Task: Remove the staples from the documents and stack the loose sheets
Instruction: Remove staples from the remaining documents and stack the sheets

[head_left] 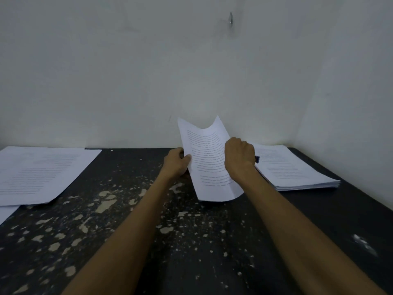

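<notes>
A printed white document (207,158) stands tilted up off the dark table, its top edge curling. My left hand (177,163) pinches its left edge. My right hand (240,156) is curled at its right edge, and a small dark object (257,159) pokes out past the knuckles; what it is cannot be made out. A thick pile of printed documents (297,169) lies at the right behind that hand. Loose printed sheets (40,173) lie flat at the far left.
The table (170,241) is black with worn pale patches across the middle and front. A white wall runs along the back and another closes the right side. A small metal hook (230,19) sits high on the back wall.
</notes>
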